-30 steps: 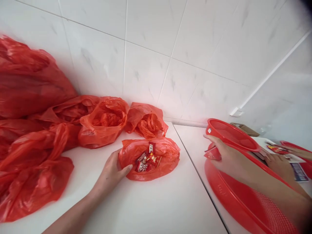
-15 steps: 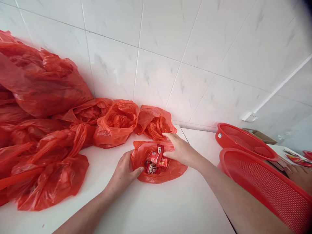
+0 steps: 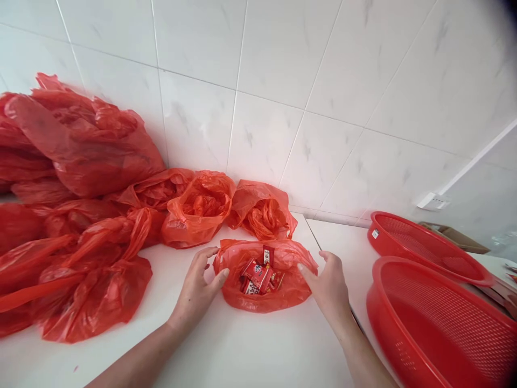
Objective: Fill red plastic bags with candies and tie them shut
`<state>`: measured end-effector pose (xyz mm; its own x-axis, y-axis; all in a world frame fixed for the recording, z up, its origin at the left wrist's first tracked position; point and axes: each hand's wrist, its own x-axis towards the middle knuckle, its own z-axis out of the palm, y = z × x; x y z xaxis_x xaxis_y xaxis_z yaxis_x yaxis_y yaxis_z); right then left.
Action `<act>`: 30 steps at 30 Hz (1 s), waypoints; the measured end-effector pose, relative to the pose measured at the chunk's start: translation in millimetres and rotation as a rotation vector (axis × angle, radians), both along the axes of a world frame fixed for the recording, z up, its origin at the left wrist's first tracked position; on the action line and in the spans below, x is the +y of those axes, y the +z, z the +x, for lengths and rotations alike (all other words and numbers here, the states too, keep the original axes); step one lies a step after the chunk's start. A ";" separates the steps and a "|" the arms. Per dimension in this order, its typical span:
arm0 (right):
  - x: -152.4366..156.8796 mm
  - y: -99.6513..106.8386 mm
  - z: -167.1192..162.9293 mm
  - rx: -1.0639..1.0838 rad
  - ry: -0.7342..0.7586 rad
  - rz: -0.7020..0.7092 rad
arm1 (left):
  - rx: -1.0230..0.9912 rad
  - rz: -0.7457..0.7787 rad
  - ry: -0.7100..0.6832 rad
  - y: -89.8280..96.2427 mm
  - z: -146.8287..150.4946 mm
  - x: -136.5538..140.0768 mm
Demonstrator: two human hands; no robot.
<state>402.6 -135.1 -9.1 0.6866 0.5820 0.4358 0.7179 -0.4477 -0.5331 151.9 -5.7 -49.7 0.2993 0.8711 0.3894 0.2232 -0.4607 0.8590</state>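
A red plastic bag (image 3: pixel 266 303) lies on the white table with its mouth spread open. Inside it are several small red snack packets (image 3: pixel 258 274). At the bag's left side is my left hand (image 3: pixel 201 280), thumb and fingers apart, the thumb tip over the rim. My right hand (image 3: pixel 328 283) is at the right side in a similar pose, its thumb tip at the inner edge and its fingers beyond the rim. Neither hand is closed around the plastic.
Behind stand two open red bags (image 3: pixel 197 229) (image 3: pixel 264 191) with crumpled plastic inside. A heap of red bags (image 3: pixel 97 145) fills the left side. Two red mesh baskets (image 3: pixel 382 258) (image 3: pixel 377 221) stand at the right. A tiled wall (image 3: pixel 266 129) bounds the table (image 3: pixel 250 350).
My right hand has moved from above the packets to the bag's right rim. The bag mouth is spread wider. A person's hand at the far right has gone out of view.
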 end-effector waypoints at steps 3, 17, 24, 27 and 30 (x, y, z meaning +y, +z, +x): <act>-5.6 0.5 4.6 0.051 -0.061 -0.110 | -0.008 -0.040 0.007 5.8 -0.3 -0.2; -11.6 47.3 13.6 0.385 0.163 0.170 | -0.324 -0.144 -0.098 82.4 21.5 -3.1; -4.4 51.9 21.4 0.463 0.259 0.136 | -0.404 -0.070 -0.134 118.1 28.6 -9.5; -5.6 39.7 23.1 0.614 0.307 0.187 | -0.386 -0.077 -0.150 114.9 26.3 -10.4; -9.3 29.0 22.2 0.792 0.208 0.294 | -0.351 -0.089 -0.145 109.1 20.7 -10.5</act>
<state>424.8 -144.4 19.9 0.7435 0.6681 0.0275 0.1386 -0.1138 -0.9838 172.6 -16.2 59.4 0.2843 0.8645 0.4145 -0.1533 -0.3858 0.9098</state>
